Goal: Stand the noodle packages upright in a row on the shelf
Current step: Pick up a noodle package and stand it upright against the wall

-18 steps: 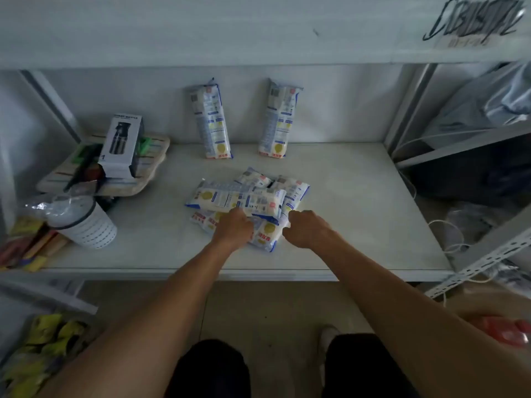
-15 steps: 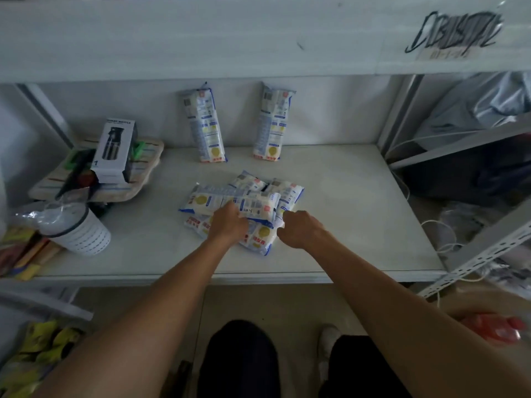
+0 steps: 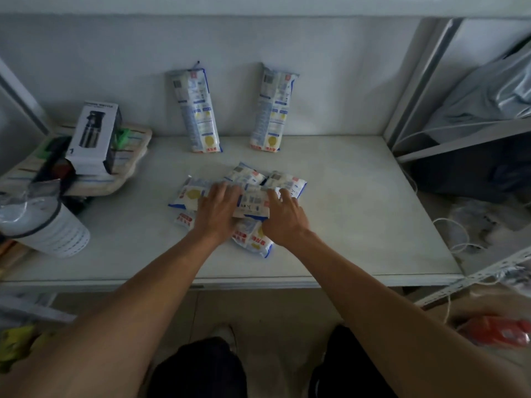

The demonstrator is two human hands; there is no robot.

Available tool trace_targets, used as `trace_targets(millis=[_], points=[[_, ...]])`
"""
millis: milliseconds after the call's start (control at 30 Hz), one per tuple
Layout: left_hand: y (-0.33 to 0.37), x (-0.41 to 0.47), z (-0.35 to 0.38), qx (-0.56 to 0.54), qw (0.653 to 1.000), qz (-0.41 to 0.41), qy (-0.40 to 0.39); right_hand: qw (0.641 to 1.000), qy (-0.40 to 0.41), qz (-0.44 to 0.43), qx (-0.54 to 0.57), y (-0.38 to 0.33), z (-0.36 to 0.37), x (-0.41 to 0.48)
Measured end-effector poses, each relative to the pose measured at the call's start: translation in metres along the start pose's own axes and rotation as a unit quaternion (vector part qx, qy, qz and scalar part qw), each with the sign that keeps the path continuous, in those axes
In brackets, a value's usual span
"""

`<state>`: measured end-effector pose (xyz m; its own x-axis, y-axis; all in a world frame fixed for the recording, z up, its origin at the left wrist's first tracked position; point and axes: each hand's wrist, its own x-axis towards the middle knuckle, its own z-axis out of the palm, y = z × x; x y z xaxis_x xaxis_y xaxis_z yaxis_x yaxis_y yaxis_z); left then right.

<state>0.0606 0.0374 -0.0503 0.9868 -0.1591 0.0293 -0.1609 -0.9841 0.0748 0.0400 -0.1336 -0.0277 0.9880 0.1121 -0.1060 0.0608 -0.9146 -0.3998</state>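
Observation:
Two white-and-blue noodle packages stand upright against the back wall of the white shelf (image 3: 359, 214), one at the left (image 3: 197, 110) and one to its right (image 3: 273, 107), with a gap between them. A pile of several more packages lies flat in the shelf's middle. My left hand (image 3: 217, 211) and my right hand (image 3: 283, 216) both rest on the top package of the pile (image 3: 254, 202), which lies crosswise, fingers spread over its two ends. The lower packages (image 3: 253, 239) are partly hidden under my hands.
A boxed bottle (image 3: 93, 136) sits on a padded mat (image 3: 135, 156) at the back left. A lidded white cup (image 3: 48, 228) lies on its side at the front left. A metal upright (image 3: 413, 79) bounds the shelf on the right, with cables (image 3: 454, 234) beyond it.
Both hands moved forward onto the top package, and their fingers went from curled to spread over its ends. The camera moved closer to the shelf.

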Motion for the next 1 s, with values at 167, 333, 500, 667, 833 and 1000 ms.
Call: trace_targets(millis=[167,333,500,667,833,1000], points=[[-0.008,0.009,-0.006,0.03,0.999,0.031,-0.011,0.999,-0.016,-0.022,-0.041,-0.001,0.001,0.008],[-0.013,0.009,-0.005,0.059,0.997,0.046,0.011,0.999,0.003,-0.01,-0.05,-0.01,0.006,0.019],[-0.017,0.003,-0.012,0.055,0.992,0.087,0.076,0.995,0.086,-0.031,-0.033,-0.002,0.016,0.024],[-0.011,0.014,-0.045,-0.03,0.99,0.064,0.126,0.973,0.145,0.006,0.178,0.003,-0.01,0.022],[0.014,0.012,-0.063,-0.178,0.975,0.029,0.128,0.852,0.136,0.151,0.483,0.014,-0.039,0.009],[0.035,0.022,-0.076,-0.356,0.93,-0.017,0.09,0.794,-0.013,0.095,0.6,0.033,-0.042,-0.002]])
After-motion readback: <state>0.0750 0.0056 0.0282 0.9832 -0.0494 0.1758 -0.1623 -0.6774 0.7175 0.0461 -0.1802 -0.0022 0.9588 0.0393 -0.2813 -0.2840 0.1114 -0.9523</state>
